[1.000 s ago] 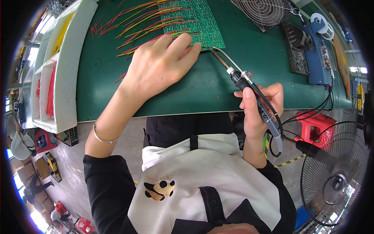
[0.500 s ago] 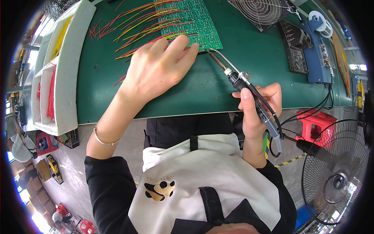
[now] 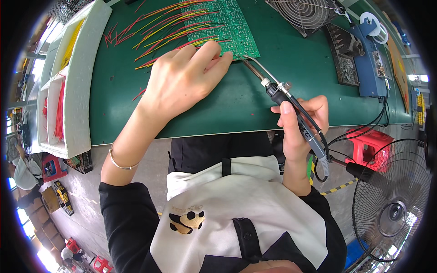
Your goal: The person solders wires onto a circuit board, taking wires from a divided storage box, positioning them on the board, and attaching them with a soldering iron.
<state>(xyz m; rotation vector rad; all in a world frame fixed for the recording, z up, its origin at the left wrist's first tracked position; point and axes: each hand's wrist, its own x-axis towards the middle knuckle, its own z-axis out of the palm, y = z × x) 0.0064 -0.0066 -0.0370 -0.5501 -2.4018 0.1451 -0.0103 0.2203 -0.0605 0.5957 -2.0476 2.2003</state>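
A green circuit board panel point(image 3: 236, 29) lies on the table, with rows of red, yellow and black wires point(image 3: 166, 40) running off its left side. My left hand point(image 3: 182, 84) rests at the panel's near edge, its fingertips pinched together; whatever they hold is hidden beneath them. In my right hand point(image 3: 302, 125) is a soldering iron point(image 3: 276, 93) with a thin curved metal tube clamped along its barrel. The iron's tip and the tube's end meet at the near edge of the panel, just right of my left fingertips.
At the left stands a white divided box point(image 3: 78, 123) of red and yellow wires. A round-grilled fan unit point(image 3: 302, 16), a blue device point(image 3: 366, 66) and a wire spool point(image 3: 374, 28) sit at the far right. Beyond the table's near edge are a red stool point(image 3: 371, 146) and a standing fan point(image 3: 393, 216).
My right hand and the soldering iron have shifted very slightly to the left. My left hand keeps its place and its pinch.
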